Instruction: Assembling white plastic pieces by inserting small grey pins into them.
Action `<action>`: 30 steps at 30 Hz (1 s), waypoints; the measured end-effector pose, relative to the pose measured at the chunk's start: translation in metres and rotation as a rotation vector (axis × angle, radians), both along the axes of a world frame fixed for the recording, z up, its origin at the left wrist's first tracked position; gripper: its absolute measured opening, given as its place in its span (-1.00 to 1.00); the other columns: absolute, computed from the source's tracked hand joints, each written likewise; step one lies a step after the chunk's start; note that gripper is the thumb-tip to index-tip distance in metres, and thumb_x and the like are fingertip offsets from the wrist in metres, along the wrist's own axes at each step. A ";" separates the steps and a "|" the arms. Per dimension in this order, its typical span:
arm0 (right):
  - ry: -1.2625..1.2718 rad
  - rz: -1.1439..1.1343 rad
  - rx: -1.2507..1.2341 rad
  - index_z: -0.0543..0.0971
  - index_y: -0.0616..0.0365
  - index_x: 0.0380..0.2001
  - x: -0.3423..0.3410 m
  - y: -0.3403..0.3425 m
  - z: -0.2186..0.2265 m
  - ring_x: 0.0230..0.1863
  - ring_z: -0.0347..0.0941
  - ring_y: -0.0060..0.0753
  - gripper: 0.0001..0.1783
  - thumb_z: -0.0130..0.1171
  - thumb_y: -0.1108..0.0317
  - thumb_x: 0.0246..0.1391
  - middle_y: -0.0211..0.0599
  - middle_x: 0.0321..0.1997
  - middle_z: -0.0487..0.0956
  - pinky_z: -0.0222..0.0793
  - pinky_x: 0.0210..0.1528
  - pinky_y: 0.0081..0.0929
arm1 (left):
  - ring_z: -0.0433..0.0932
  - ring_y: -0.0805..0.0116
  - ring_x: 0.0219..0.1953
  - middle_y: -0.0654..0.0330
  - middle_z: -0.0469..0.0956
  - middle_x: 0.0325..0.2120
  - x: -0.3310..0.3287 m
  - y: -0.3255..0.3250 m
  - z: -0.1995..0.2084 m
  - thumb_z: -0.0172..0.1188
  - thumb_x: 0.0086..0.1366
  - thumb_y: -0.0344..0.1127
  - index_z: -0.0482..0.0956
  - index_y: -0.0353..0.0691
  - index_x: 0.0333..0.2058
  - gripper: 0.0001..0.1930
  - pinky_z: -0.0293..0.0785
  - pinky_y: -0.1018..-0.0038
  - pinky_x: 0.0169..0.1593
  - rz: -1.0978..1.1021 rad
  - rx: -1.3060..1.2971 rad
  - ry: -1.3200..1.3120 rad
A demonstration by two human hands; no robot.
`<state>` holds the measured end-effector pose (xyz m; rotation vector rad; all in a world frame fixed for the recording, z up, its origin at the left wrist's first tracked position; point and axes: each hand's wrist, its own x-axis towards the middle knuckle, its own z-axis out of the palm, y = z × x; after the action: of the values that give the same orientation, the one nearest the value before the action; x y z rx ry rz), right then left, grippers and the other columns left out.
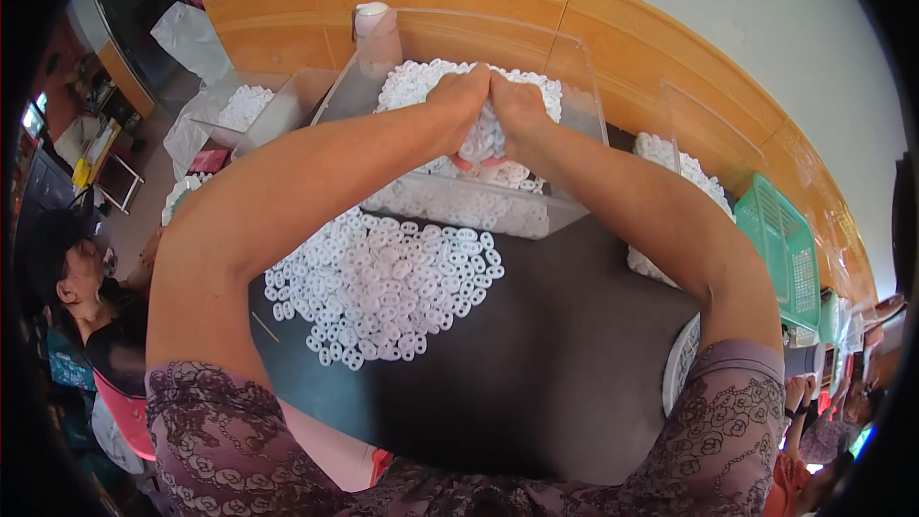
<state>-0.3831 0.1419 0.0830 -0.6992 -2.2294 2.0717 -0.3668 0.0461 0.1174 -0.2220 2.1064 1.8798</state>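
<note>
Over at about nine o'clock a seated person (81,287) is at the edge of the view, and up at ten o'clock there's a smaller clear bin (251,107) with more white bits in it. Moving right, a loose pile of white plastic rings (383,282) sits on the dark table (565,354), a bit left of centre.

Now the main bit. The clear plastic box (479,124) is at twelve o'clock, heaped with the same white rings (421,84). Both hands are up there, pressed knuckle to knuckle right over the heap. The left hand (461,101) is curled closed, and the right hand (520,115) is curled closed beside it, touching it. Fingers are buried in the rings, so I can't tell exactly what each one pinches (something pinkish-red (479,163) peeks out just under them). The rings lie directly below and ahead of both grips, neither hand is really nearer.

Both forearms come up from the lower edge and converge like a V, elbows wide, wrists bent downward.

Further right, another pile of white rings (684,177) at two o'clock, then a green plastic basket (790,249) at three.
</note>
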 end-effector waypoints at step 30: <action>0.487 0.365 1.479 0.56 0.10 -0.20 0.076 0.036 0.094 -0.04 0.51 -0.17 -0.51 0.37 0.48 -0.37 -0.14 -0.12 0.59 0.44 -0.02 -0.39 | 0.60 -0.02 -0.45 -0.10 0.58 -0.32 0.058 0.017 0.091 -0.04 0.20 -0.20 0.59 -0.34 -0.27 -0.66 0.56 0.17 -0.63 -0.193 -0.307 0.266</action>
<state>-0.3075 0.1774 0.1773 0.3123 -2.7135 0.1094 -0.3083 0.0628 0.2087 0.1705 2.4893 1.5418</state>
